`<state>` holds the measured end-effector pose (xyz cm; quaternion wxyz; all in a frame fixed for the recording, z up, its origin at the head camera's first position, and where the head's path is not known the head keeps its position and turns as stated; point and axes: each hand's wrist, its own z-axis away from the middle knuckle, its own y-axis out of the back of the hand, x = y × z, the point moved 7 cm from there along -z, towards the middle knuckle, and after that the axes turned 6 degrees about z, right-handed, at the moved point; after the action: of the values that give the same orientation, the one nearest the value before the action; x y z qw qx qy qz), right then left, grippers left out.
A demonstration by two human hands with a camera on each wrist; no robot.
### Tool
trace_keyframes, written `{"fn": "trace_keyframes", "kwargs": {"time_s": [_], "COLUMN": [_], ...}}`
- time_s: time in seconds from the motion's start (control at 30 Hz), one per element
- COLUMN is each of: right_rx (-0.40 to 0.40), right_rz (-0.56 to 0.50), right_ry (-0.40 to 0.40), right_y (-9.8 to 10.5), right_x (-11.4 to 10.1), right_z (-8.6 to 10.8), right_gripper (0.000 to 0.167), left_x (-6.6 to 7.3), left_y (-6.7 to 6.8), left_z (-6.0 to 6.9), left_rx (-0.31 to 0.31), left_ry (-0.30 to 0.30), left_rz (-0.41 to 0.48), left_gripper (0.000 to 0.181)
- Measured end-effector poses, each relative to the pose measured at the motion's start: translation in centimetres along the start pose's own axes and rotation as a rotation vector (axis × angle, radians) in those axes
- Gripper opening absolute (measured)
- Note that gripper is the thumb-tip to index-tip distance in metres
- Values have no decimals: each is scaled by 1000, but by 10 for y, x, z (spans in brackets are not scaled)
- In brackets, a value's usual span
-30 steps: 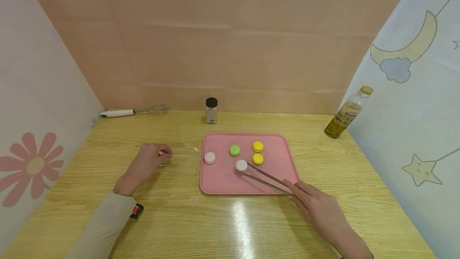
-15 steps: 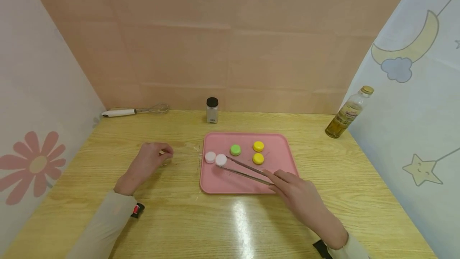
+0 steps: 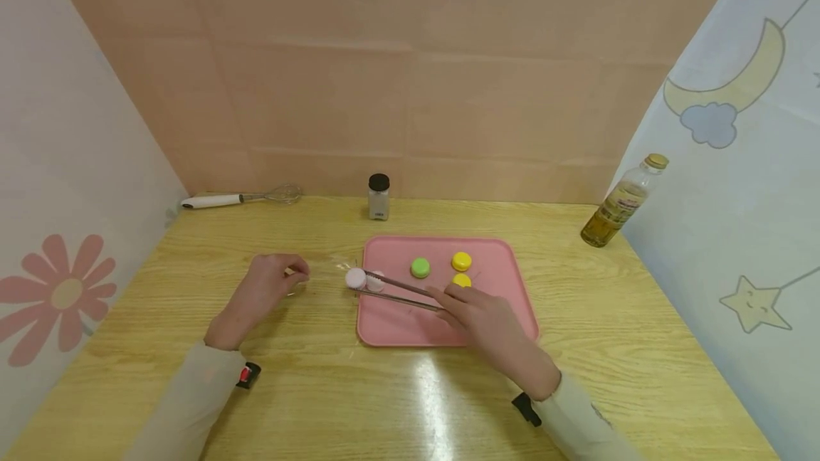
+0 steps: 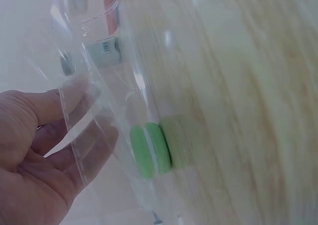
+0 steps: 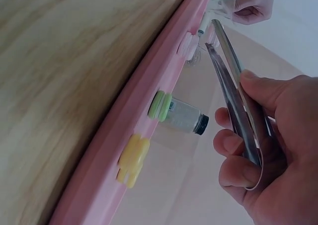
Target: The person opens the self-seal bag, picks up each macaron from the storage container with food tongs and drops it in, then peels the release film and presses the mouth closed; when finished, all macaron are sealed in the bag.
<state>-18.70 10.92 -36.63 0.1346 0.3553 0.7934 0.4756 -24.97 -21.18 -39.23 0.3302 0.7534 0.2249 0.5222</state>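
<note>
My right hand (image 3: 483, 319) grips metal tongs (image 3: 403, 299), whose tips hold a pale pink macaron (image 3: 355, 278) just beyond the left edge of the pink tray (image 3: 384, 331). Another pale macaron (image 3: 376, 281) sits on the tray beneath the tongs. Also on the tray are a green macaron (image 3: 420, 267) and two yellow macarons (image 3: 461, 261), one partly hidden by my right hand. At left, my left hand (image 3: 263, 290) pinches the edge of a clear plastic bag (image 4: 99, 106). A green macaron (image 4: 150, 150) shows through the plastic in the left wrist view.
Behind the tray stands a small jar with a black lid (image 3: 379, 198). A whisk (image 3: 243, 199) lies at the back left. At the right, a bottle of yellowish liquid (image 3: 618, 208) stands near the side wall.
My right hand has carried the pale pink macaron leftward in the tongs, from the tray's middle past the other pale macaron and over the left rim. My left hand stays in place.
</note>
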Motion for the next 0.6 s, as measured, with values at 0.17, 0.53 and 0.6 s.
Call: {"fn": "trace_keyframes", "kwargs": {"time_s": [0.17,0.53,0.6], "right_rx": [-60,-133,-135], "right_rz": [-8,-45,-57], "right_ry": [8,-16,-25], "right_y": [-12,-26,-28], "right_x": [-3,-8,-8], "right_z": [-9,-24,-27], "right_gripper": [45,47,46], "left_x": [-2,0,2], "left_y": [-1,4,6], "left_z": [0,-1,-1], "left_rx": [2,-2,3], "left_ry": [14,31,28], "left_rz": [10,21,16], "left_gripper": [4,3,3]}}
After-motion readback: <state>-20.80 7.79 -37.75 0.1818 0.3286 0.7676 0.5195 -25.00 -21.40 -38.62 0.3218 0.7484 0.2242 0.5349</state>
